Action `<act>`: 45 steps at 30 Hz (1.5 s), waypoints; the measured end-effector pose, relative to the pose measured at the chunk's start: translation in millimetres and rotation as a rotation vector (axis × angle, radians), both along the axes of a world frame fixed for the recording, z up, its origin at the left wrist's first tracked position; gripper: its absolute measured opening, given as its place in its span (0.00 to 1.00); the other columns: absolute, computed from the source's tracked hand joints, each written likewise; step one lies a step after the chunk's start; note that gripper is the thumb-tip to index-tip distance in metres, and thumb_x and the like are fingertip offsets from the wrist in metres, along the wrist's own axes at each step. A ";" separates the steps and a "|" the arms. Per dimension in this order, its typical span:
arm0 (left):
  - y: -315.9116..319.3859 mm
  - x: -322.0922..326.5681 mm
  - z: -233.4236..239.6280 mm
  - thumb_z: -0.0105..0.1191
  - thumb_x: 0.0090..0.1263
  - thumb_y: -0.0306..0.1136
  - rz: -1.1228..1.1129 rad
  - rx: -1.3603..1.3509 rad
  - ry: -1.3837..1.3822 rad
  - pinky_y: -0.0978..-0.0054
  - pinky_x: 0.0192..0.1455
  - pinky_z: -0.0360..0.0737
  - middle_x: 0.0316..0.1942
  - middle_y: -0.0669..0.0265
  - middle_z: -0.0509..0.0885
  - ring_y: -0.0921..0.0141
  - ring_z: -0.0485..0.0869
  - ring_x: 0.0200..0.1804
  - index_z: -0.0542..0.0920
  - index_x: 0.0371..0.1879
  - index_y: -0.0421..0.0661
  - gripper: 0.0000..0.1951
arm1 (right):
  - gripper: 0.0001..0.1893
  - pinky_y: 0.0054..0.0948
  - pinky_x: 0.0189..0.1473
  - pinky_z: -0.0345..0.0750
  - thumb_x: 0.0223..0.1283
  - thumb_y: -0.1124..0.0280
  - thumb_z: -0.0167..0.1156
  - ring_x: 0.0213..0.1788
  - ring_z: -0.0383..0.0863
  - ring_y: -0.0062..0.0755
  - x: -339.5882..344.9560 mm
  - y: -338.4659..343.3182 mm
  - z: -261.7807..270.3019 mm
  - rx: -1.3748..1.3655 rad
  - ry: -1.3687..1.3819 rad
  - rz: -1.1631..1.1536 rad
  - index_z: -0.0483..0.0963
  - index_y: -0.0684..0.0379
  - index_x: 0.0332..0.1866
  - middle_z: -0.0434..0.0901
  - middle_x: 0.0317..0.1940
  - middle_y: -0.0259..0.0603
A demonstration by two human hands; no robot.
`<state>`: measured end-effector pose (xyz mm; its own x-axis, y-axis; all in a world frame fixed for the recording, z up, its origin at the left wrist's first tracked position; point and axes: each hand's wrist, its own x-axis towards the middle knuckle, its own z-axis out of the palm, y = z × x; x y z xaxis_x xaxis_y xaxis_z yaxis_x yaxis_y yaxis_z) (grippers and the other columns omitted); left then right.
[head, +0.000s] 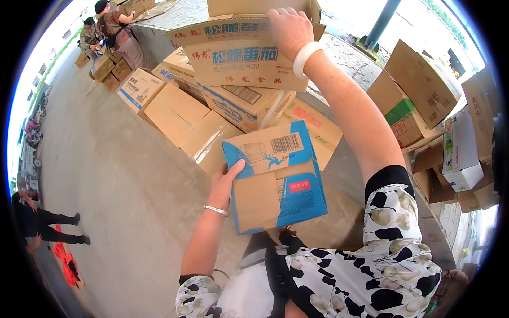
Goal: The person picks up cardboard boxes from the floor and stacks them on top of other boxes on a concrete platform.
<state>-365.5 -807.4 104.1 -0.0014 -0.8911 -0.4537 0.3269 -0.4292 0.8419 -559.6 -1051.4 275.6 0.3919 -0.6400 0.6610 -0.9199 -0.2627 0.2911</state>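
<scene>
My left hand (226,182) grips the left edge of a blue and brown cardboard box (254,198), its thumb on the printed face, close in front of my body. The box bears a barcode and writing. Farther off, my right hand (292,31) lies over the top edge of a larger brown carton (246,59) with blue and red print. Its fingers curl past that edge, and their tips are partly hidden. Beneath that carton is a taped brown carton (242,103) with blue print. A yellowish carton (314,127) with red print lies behind the blue box.
More cartons (187,119) stand on the concrete floor (119,190) ahead and left. Opened cartons (417,87) are heaped on a ledge at right, near a green post (381,26). Two people (119,31) stand by boxes at far left; another person (47,224) is nearer.
</scene>
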 end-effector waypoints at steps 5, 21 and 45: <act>-3.4 -1.2 -8.4 0.65 0.60 0.44 -0.015 -0.045 -0.025 0.73 0.52 0.77 0.51 0.53 0.79 0.67 0.80 0.50 0.71 0.57 0.29 0.34 | 0.21 0.41 0.61 0.63 0.49 0.70 0.64 0.55 0.74 0.38 1.0 12.2 3.7 -0.068 -0.080 0.131 0.73 0.60 0.50 0.79 0.47 0.41; -10.3 -33.7 5.0 0.59 0.66 0.40 -0.117 -0.085 -0.052 0.75 0.51 0.76 0.50 0.59 0.79 0.70 0.80 0.48 0.72 0.55 0.32 0.26 | 0.37 0.31 0.66 0.65 0.68 0.44 0.48 0.65 0.68 0.35 -103.2 298.1 -168.2 1.230 -1.953 0.163 0.60 0.65 0.69 0.69 0.64 0.48; -274.4 -195.6 60.4 0.53 0.66 0.29 -0.675 -0.528 -0.493 0.81 0.47 0.76 0.45 0.69 0.81 0.79 0.79 0.42 0.75 0.59 0.41 0.21 | 0.41 0.36 0.74 0.47 0.59 0.54 0.63 0.78 0.40 0.43 -207.8 179.9 -131.5 0.657 -1.658 0.084 0.56 0.68 0.71 0.45 0.74 0.62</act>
